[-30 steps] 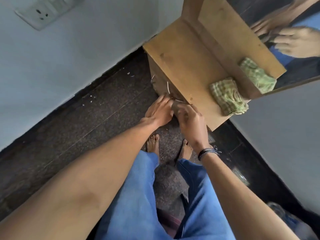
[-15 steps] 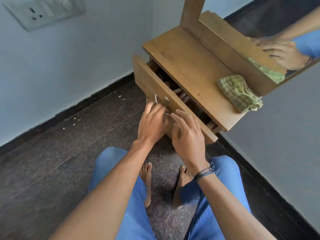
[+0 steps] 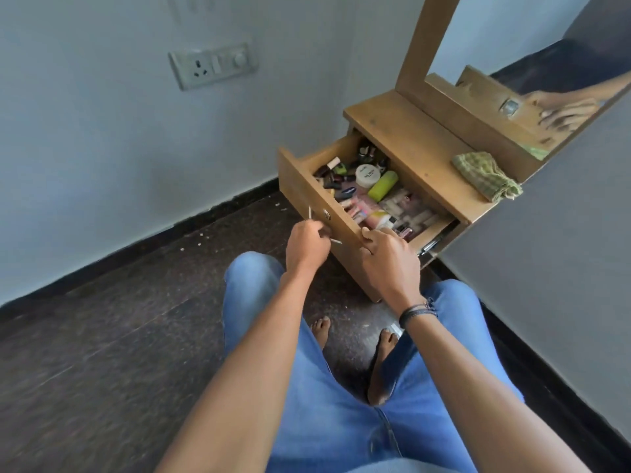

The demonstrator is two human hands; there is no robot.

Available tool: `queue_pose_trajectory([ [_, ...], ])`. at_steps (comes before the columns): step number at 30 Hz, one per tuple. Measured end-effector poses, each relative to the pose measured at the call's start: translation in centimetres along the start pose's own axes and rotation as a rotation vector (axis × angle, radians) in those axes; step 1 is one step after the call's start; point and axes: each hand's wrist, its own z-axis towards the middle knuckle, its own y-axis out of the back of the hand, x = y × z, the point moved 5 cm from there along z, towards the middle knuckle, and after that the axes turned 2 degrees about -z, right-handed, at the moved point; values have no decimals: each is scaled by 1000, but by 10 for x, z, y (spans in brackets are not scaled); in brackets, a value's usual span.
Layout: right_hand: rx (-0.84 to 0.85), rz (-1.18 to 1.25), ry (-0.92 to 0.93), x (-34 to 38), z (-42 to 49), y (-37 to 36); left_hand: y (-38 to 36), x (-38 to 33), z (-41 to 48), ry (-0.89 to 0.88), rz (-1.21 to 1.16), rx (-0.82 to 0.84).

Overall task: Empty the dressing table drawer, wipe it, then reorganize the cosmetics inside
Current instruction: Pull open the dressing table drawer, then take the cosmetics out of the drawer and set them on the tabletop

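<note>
The wooden drawer (image 3: pixel 300 180) of the low dressing table (image 3: pixel 420 148) stands pulled far out. Inside lie several cosmetics: a white round jar (image 3: pixel 368 175), a lime-green tube (image 3: pixel 383 186), lipsticks and small bottles (image 3: pixel 333 174). My left hand (image 3: pixel 307 245) is closed on the metal handle (image 3: pixel 336 241) on the drawer front. My right hand (image 3: pixel 389 257) grips the top edge of the drawer front, fingers curled over it. A green checked cloth (image 3: pixel 486 175) lies on the table top at the right.
A mirror (image 3: pixel 532 80) in a wooden frame rises behind the table top and reflects my hand. A wall socket (image 3: pixel 213 64) sits on the left wall. Dark stone floor (image 3: pixel 119 329) spreads to the left. My knees in blue jeans and my bare feet are below the drawer.
The drawer went from nearly shut to far out, exposing the cosmetics. My hands drew back with it, and the view pulled back and lowered.
</note>
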Motion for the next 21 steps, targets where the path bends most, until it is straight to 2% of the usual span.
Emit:
queue_pose_trajectory([
  [5,41,31,56,20,-15,-2,34,3,-22,159,-146,-194],
  [8,38,42,94,28,-26,-9,46,4,-31,178,-275,-284],
  [11,28,46,98,28,-28,-12,50,-2,-34,82,-336,-267],
  [17,51,65,132,26,-29,-8,30,-4,-28,-76,-223,-116],
  [21,100,277,107,5,-31,-8,24,-7,-30,-67,-202,-121],
])
